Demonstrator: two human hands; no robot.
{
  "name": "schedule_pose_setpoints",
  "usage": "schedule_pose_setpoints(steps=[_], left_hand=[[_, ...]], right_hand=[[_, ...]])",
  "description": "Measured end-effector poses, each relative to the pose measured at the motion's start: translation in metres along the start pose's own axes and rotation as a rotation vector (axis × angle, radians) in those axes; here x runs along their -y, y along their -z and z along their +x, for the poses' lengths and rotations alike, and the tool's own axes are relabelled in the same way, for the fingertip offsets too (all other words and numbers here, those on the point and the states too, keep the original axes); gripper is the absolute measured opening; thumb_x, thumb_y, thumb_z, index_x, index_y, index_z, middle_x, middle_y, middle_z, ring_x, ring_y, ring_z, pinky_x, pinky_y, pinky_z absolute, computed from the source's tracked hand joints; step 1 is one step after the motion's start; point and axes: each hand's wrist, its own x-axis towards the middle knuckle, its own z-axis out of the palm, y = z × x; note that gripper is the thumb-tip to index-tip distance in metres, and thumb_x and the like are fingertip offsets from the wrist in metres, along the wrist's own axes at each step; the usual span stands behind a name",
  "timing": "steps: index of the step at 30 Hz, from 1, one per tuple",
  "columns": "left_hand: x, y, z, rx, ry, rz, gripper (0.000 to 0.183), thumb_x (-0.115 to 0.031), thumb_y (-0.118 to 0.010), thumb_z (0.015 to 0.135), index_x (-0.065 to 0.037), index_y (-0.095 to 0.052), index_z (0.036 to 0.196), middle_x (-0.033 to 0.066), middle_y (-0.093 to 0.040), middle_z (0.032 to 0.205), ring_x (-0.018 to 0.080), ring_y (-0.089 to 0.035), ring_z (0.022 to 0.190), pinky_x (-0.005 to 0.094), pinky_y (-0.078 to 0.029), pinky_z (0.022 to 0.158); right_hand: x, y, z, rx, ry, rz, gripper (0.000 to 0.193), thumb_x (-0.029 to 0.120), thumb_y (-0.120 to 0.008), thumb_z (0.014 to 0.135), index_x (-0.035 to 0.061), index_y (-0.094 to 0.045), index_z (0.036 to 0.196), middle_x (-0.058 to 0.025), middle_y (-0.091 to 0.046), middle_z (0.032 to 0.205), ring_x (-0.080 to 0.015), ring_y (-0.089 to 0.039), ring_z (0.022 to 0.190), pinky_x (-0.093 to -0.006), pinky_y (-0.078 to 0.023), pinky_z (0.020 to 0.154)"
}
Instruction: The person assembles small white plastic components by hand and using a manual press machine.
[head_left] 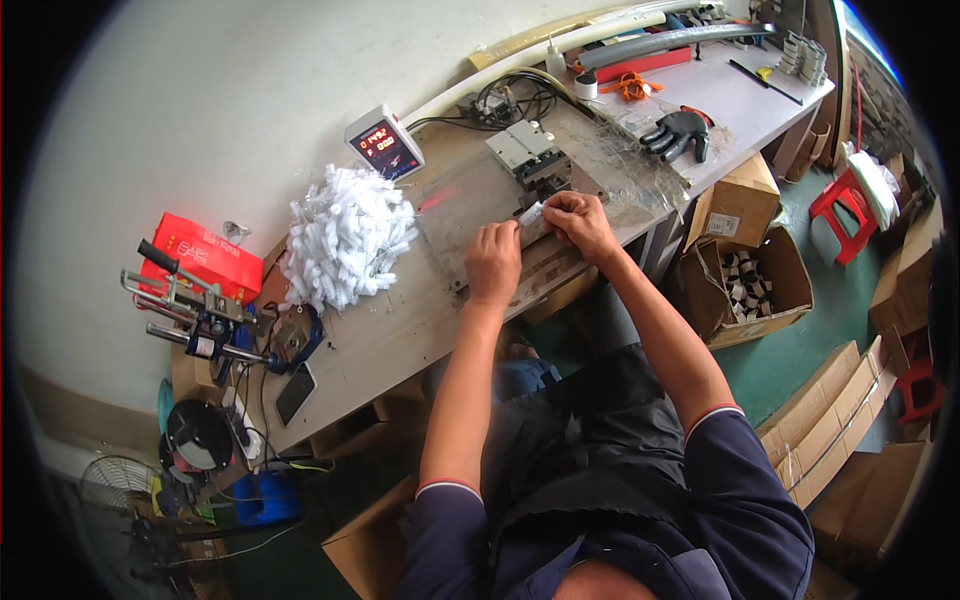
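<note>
Head view shows two bare hands meeting on the near side of the fixture (530, 158), a grey metal block on the desk (395, 325), with a small white piece (532, 214) between them. The piece lies just short of the fixture's near end, and its long axis slants, with the left end nearer the person and the right end farther out, toward the fixture. The right hand (582, 222) is nearer to the fixture, its grip pinching the piece's right end between thumb and forefinger. The left hand (493, 258) sits lower and to the left; its grip looks pressed together on the other end, though the knuckles hide part of the contact. So the fixture lies beyond the piece, a little to the right of the left fingertips and almost straight out from the right ones; whether piece and fixture touch cannot be told. Left of the fixture stands a heap (350, 240) of whitish pieces, and behind that heap a display (383, 145) with red digits. To the fixture's right lies a black glove (680, 134); beyond its far end are tangled dark cables (515, 98).
</note>
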Motion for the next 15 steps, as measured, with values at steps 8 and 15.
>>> schedule_pose_setpoints(steps=[8, 15], left_hand=[[0.003, 0.0, -0.002, 0.025, -0.015, 0.02, 0.022, -0.011, -0.069, 0.091, -0.009, -0.064, 0.112, 0.0089, -0.068, 0.092, 0.029, -0.067, 0.087, 0.0428, -0.054, 0.075], [0.035, 0.033, -0.037, -0.194, 0.38, -0.177, 0.02, -0.011, -0.062, 0.098, -0.005, -0.059, 0.117, 0.0133, -0.071, 0.091, 0.033, -0.07, 0.08, 0.0456, -0.055, 0.071]], right_hand=[[-0.005, -0.008, 0.003, 0.127, 0.127, -0.256, 0.018, 0.018, -0.07, 0.092, 0.0004, -0.073, 0.094, 0.0007, -0.066, 0.072, -0.0051, -0.053, 0.059, -0.0228, -0.042, 0.054], [0.001, -0.02, -0.003, 0.013, 0.006, -0.213, 0.019, 0.017, -0.07, 0.093, -0.0011, -0.073, 0.091, 0.0001, -0.066, 0.071, -0.0065, -0.054, 0.061, -0.0234, -0.041, 0.055]])
